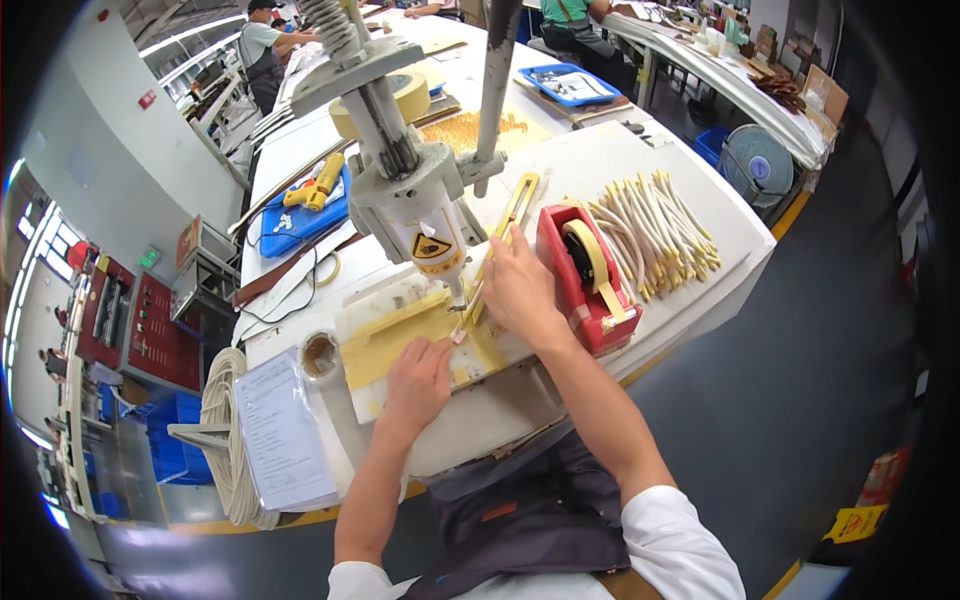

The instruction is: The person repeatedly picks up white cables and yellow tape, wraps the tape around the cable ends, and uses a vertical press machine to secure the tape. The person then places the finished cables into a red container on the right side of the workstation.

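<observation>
My left hand (pixel 418 385) is closed in a pinch low over the yellow-covered work board (pixel 385 365). At its fingertips is a small pale piece (pixel 458 336), too small to name. Further right, my right hand (pixel 518 285) is closed around a long, narrow, slotted yellow tool (pixel 523 195), whose exact kind I cannot make out. Its lower end lies close to the pale piece. Directly above this spot hangs the tip of a grey press head (pixel 430 235) with a yellow warning label. A red tape dispenser (pixel 590 285) with a roll of tape stands right beside my right hand.
Pale cords (pixel 660 230) with yellow ends lie bundled at the right. Left of the press, a yellow glue gun (pixel 315 188) rests on a blue tray (pixel 300 225). A round tub (pixel 319 355), a plastic-covered sheet (pixel 285 430) and coiled cord (pixel 228 440) are at the near left.
</observation>
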`<state>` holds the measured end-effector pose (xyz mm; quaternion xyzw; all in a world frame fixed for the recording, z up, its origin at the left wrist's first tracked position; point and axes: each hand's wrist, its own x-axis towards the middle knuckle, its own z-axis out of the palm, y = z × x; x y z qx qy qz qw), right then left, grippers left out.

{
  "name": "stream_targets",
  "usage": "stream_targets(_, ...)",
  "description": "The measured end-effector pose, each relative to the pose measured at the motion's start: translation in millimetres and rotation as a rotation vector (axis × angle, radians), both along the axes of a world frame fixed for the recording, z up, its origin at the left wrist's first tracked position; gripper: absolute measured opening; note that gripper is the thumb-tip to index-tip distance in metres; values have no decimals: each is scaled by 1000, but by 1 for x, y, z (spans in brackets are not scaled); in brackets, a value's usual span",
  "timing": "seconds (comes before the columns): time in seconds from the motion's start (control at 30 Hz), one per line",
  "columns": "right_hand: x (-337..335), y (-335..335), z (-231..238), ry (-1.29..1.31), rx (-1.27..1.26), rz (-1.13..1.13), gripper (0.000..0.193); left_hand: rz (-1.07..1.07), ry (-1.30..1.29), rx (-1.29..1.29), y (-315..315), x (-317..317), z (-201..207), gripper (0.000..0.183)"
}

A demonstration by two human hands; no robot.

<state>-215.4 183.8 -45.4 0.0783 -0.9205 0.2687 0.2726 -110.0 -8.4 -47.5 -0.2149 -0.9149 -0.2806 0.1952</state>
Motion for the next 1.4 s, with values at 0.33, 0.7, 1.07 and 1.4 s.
stream_targets(0.33, -8, 64, 267, 426, -1187, 920, 41, 3, -7, 32, -4, 3, -6, 23)
stream_targets(0.7, -14, 18, 311, 114, -1173, 846, 27, -2, 23, 47, -8, 3, -11, 24)
stream_targets(1.07, 56, 64, 248, 120, -889, 1161, 24, -2, 48, 27, -7, 2, -12, 25)
stream_targets(1.4, 87, 73, 145, 438, -703, 1097, 39, 19, 25, 40, -8, -1, -9, 25)
